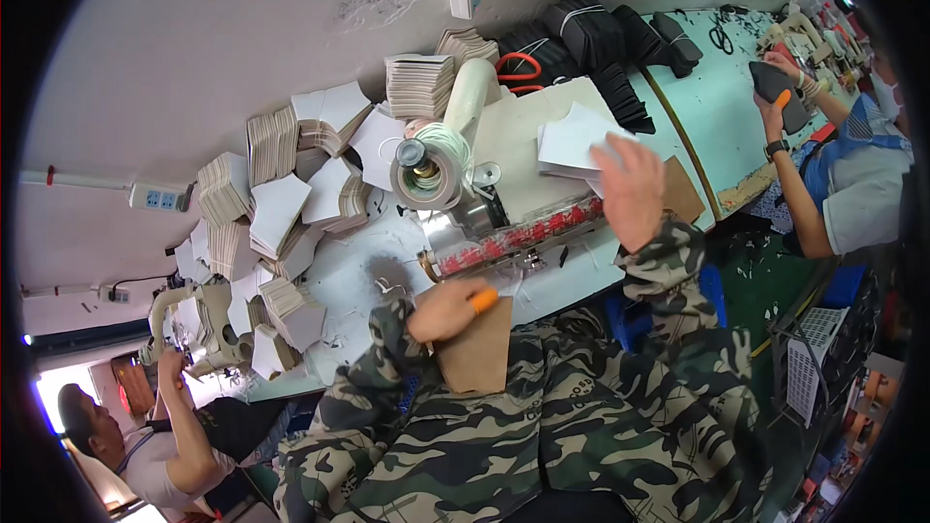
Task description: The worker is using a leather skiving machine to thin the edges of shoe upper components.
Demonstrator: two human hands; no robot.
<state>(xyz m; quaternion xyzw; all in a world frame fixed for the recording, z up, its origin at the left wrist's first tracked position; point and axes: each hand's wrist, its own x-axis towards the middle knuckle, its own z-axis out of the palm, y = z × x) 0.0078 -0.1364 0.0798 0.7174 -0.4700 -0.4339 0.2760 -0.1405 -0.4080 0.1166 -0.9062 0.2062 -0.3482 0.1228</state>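
Observation:
My left hand (448, 312), with an orange finger cot on one digit, is closed on the upper edge of a flat brown board piece (480, 356) in front of my lap. My right hand (632, 192) reaches to the right edge of a small stack of white cut panels (573, 138). Its fingers look spread and slightly blurred, and their tips are at the top panel. Between the hands lies a sewing machine (472, 217) with a red-patterned cover strip (523, 234) along its near side.
Bundles of white-faced panels (278, 208) crowd the left of the table. Black stacked pieces (581, 29) and red-handled scissors (519, 65) lie at the back. A co-worker (174, 436) sits at left, another person's hands (780, 97) hold a black piece at right. A grey crate (814, 363) stands lower right.

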